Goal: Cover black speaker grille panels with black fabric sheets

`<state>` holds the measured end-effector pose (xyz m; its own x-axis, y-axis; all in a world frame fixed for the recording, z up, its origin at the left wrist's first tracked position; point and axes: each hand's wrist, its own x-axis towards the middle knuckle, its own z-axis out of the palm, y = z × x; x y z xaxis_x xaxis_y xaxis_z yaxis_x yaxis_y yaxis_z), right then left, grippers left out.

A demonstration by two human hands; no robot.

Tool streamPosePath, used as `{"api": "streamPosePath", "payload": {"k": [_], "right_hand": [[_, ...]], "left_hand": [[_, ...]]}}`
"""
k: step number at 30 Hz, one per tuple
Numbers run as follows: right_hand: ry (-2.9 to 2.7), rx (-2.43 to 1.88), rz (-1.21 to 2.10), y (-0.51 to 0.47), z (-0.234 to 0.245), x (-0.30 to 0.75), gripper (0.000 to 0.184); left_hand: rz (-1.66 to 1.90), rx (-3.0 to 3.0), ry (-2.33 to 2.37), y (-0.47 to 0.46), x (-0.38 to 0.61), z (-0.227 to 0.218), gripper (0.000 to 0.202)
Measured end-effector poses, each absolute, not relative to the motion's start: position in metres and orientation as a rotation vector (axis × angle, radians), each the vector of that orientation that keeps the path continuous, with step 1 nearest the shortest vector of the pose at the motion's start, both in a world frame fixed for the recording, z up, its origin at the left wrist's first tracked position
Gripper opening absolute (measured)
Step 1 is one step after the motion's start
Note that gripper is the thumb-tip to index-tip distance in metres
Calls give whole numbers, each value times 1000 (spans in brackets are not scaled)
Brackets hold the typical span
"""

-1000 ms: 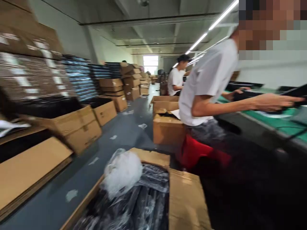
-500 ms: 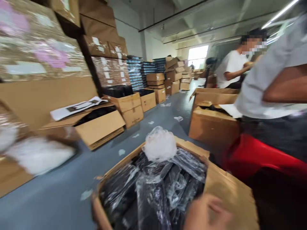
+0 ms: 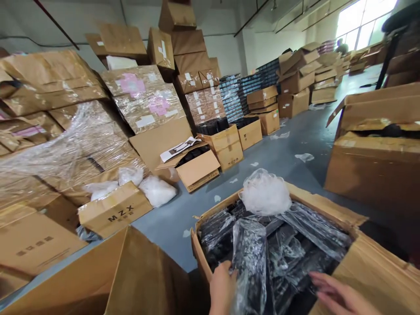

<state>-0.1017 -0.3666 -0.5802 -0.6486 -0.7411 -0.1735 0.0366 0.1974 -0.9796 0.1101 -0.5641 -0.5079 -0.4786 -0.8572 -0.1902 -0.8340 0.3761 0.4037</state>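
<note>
An open cardboard box point(image 3: 202, 261) in front of me is filled with black items in clear plastic wrap. My left hand point(image 3: 223, 286) is at the left edge of one long plastic-wrapped black package point(image 3: 250, 253), its fingers curled against the wrap and partly hidden. To the right, my right hand point(image 3: 339, 294) hovers over the box's right side, fingers stretched out and holding nothing. A crumpled clump of clear plastic point(image 3: 265, 192) rests on the far edge of the contents.
At lower left stands another open carton point(image 3: 147, 271). A box marked MZX point(image 3: 114, 210) lies beside white plastic bags point(image 3: 158, 191). Film-wrapped cartons point(image 3: 82, 144) are stacked along the wall. On the right is a large open box point(image 3: 377, 166). Plastic scraps point(image 3: 304, 157) dot the floor.
The view has swung left, so the people on the right are out of frame. My left hand has come into view at the package, and my right hand's fingers are now stretched out.
</note>
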Motion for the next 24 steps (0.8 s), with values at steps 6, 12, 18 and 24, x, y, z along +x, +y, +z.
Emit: {"api": "streamPosePath", "payload": {"k": [6, 12, 18, 24], "right_hand": [[1610, -715, -1677, -442, -543, -89, 67], [1443, -882, -1531, -448, -542, -94, 32], [1206, -400, -1572, -437, -564, -77, 33], [1121, -348, -1542, -432, -567, -74, 31]], "left_hand": [[-783, 1243, -2676, -559, 101, -474, 17], [-922, 1282, -2027, -546, 110, -484, 41], [-1073, 1428, -1818, -538, 117, -550, 30], [-928, 1415, -1567, -527, 116, -549, 31]]}}
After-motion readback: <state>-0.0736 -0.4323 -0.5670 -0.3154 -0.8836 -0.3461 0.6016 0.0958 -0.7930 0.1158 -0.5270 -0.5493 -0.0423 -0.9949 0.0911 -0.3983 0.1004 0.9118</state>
